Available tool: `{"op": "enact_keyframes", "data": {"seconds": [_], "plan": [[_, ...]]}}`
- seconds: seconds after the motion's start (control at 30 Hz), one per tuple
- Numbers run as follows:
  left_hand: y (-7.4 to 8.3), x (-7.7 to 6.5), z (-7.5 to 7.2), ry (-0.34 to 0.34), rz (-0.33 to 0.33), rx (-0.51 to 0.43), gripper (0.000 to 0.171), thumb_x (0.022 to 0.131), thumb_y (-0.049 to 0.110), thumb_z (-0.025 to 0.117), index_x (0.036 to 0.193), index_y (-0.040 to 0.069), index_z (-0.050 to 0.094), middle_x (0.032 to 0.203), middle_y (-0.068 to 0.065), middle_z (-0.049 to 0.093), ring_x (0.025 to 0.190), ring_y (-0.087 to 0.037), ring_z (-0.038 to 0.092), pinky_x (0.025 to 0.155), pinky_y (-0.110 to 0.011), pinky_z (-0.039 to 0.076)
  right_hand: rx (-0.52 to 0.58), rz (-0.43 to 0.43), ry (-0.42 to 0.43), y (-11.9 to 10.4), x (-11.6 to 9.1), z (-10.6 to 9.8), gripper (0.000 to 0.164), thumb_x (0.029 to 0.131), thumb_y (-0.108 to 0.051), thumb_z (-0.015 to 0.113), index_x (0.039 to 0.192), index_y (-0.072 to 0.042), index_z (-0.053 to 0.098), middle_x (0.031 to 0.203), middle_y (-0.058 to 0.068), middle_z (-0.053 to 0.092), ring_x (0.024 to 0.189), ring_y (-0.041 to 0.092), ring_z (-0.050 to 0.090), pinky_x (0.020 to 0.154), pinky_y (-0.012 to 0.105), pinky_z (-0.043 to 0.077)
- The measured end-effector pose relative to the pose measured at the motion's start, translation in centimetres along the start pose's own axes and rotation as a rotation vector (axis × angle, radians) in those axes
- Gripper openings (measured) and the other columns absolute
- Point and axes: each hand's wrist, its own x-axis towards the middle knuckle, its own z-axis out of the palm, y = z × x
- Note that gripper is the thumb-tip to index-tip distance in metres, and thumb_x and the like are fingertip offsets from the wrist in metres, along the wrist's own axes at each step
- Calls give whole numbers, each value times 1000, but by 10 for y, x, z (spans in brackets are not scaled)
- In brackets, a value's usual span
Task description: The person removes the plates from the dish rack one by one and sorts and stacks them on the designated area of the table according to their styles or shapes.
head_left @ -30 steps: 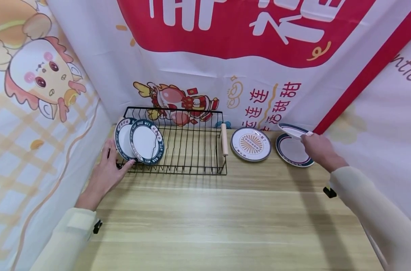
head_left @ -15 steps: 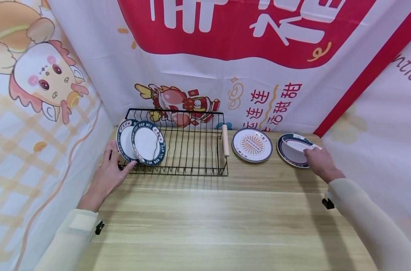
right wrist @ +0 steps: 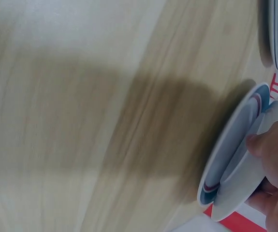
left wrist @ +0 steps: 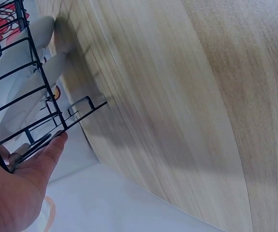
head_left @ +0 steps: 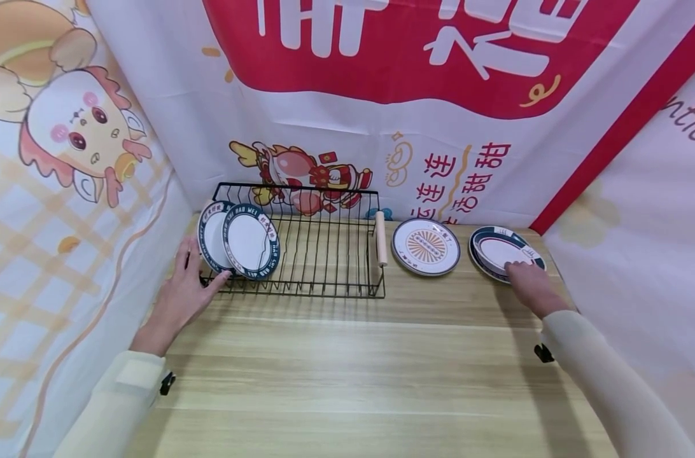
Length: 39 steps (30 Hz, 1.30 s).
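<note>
On the right, my right hand pinches the near edge of a white plate with a dark green rim. The right wrist view shows this held plate tilted over another green-rimmed plate on the table, thumb on its upper side and fingers beneath. My left hand grips the left end of a black wire dish rack. In the left wrist view its fingers lie along the rack's end wires. Two plates with blue-green lettered rims, a front one and a rear one, lean in the rack's left end.
A white plate with an orange sunburst lies between the rack and the right-hand plates, stacked on others in the right wrist view. A pale wooden handle forms the rack's right end. Printed cloth hangs behind the wooden table.
My right hand has lowered its plate and moved slightly toward me, bringing the plate down over the one beneath. The left hand and the rack have stayed in place.
</note>
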Motion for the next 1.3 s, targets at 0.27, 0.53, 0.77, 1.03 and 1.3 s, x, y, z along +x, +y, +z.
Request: {"op": "enact_keyframes", "data": {"seconds": [0.27, 0.53, 0.77, 1.03, 1.3], "plan": [[-2, 1, 2, 2, -1, -1, 107, 104, 69, 47, 167, 12, -18, 176, -11, -21, 132, -74, 36, 94, -87, 37, -10, 1, -32, -3, 5, 11, 25, 102, 6, 46, 120, 17, 58, 110, 41, 65, 96, 56, 68, 86, 67, 57], [-1, 1, 0, 2, -4, -8, 107, 104, 68, 48, 168, 8, -14, 176, -11, -21, 130, -75, 37, 92, -86, 39, -7, -10, -78, -4, 5, 14, 34, 105, 2, 46, 132, 22, 52, 123, 45, 60, 111, 58, 64, 96, 67, 53], [0, 0, 0, -7, -10, -6, 107, 104, 69, 47, 168, 7, -13, 176, -10, -22, 132, -75, 35, 96, -88, 35, 0, -32, -79, 0, 6, 18, 32, 104, 1, 50, 128, 21, 53, 116, 42, 62, 106, 55, 66, 95, 66, 54], [2, -1, -1, -5, -13, -2, 107, 104, 69, 47, 168, 7, -12, 176, -9, -22, 136, -72, 34, 99, -89, 31, -5, -11, -142, 1, 12, 20, 35, 105, -7, 59, 131, 17, 55, 120, 40, 62, 110, 53, 65, 99, 66, 53], [1, -1, 0, 2, -17, -5, 108, 103, 70, 47, 168, 6, -11, 176, -9, -21, 138, -70, 34, 100, -89, 29, 16, -4, -139, 3, 15, 23, 34, 106, -12, 63, 128, 14, 58, 113, 35, 64, 103, 48, 66, 97, 64, 55]]}}
